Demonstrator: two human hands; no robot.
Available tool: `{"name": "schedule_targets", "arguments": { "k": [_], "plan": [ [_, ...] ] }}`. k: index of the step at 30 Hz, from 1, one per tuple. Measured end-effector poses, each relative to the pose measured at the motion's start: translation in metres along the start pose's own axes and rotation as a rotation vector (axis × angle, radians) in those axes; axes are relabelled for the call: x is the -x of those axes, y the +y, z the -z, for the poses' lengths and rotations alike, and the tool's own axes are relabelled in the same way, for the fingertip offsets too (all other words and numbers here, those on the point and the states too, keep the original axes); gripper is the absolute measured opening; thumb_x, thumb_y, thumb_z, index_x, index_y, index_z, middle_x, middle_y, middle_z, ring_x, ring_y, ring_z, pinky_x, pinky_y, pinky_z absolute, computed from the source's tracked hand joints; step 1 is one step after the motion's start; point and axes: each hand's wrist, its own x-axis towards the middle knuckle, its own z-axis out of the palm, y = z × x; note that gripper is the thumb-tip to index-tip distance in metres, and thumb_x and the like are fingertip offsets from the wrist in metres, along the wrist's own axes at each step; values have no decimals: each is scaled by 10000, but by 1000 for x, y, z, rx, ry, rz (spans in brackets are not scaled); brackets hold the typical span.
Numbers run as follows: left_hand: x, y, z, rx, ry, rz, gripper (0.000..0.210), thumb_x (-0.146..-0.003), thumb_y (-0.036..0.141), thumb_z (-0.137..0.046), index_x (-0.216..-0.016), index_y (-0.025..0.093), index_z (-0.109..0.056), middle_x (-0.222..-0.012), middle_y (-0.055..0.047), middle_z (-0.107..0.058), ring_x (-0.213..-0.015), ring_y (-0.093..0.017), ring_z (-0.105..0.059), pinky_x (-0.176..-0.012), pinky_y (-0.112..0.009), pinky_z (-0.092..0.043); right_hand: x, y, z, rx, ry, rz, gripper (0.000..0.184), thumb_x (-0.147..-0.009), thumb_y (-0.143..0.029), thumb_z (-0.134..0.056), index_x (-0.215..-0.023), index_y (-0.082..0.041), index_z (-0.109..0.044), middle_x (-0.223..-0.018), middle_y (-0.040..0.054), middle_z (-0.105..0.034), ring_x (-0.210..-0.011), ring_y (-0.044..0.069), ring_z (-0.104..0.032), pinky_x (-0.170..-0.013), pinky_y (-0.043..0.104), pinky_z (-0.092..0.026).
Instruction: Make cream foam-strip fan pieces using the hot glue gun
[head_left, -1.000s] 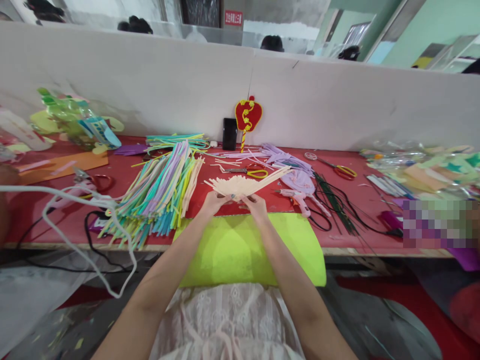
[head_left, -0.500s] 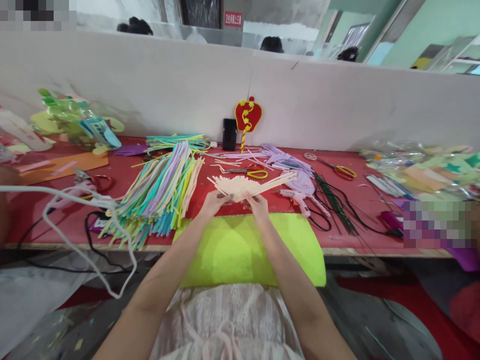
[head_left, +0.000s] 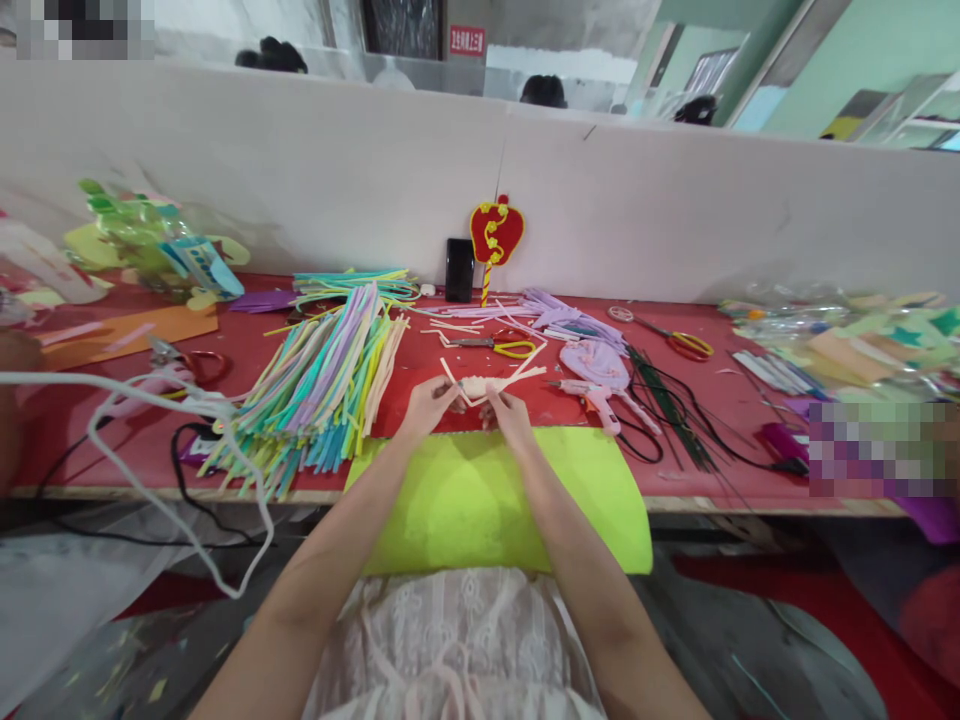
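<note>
Between my hands is a small piece made of cream pipe cleaners (head_left: 478, 386), with loose ends sticking out to the upper left and upper right. My left hand (head_left: 433, 403) pinches its left side, and my right hand (head_left: 507, 412) pinches its right side. Both hands are over a red mat (head_left: 394, 405) at the table's front, above a yellow-green sheet (head_left: 487, 500). Just beyond the piece lie scissors with yellow and red handles (head_left: 513, 348). To the right of my right hand rests a pink glue gun (head_left: 592, 395). My fingertips partly hide the piece.
A large bundle of coloured pipe cleaners (head_left: 315, 380) lies to the left. At the back stand a black phone-like object (head_left: 459, 270) and a red apple-shaped ornament (head_left: 496, 235). More scissors (head_left: 686, 343), dark green wires (head_left: 671, 415) and a lilac coil (head_left: 596, 362) are on the right. A white cable (head_left: 259, 500) loops at left.
The cream piece was spread wide like a fan facing me; now it is tilted and looks narrow, its ends pointing out differently. Both hands keep nearly the same place.
</note>
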Motion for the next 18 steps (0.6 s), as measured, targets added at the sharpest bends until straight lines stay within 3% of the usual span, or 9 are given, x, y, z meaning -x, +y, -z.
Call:
{"name": "schedule_targets", "arguments": {
  "k": [3,10,15,18],
  "plan": [
    [-1,1,-1,48,-10,5,348,-729,520,-655,-730,176,-609,-627,-13,-674,-575,-173,-648,-650,-317,-547,1,0,0,-67,-35,35,444,-663,-623,-683,-662,-188,-596,-517,-16,-607,-388,102,-519,-364,214,-412],
    [-3,-1,1,82,-90,-21,344,-643,439,-756,-806,166,-623,-711,-21,-693,-648,-184,-672,-708,-333,-552,-3,2,1,-250,-20,70,398,-606,-522,-765,-774,-183,-643,-725,17,-719,-596,145,-659,-511,230,-517],
    [-6,-7,2,204,78,22,382,-582,427,-796,-803,157,-642,-777,-30,-714,-733,-179,-680,-814,-349,-543,-1,-2,-3,-215,-43,131,384,-620,-521,-761,-784,-182,-682,-788,48,-742,-679,193,-696,-567,274,-555],
    [-7,-10,1,383,82,90,400,-554,414,-817,-789,153,-625,-790,-30,-722,-758,-179,-691,-863,-369,-534,3,-6,-5,-199,-40,194,351,-637,-507,-755,-776,-190,-700,-786,52,-742,-691,213,-699,-606,317,-575]
  ]
}}
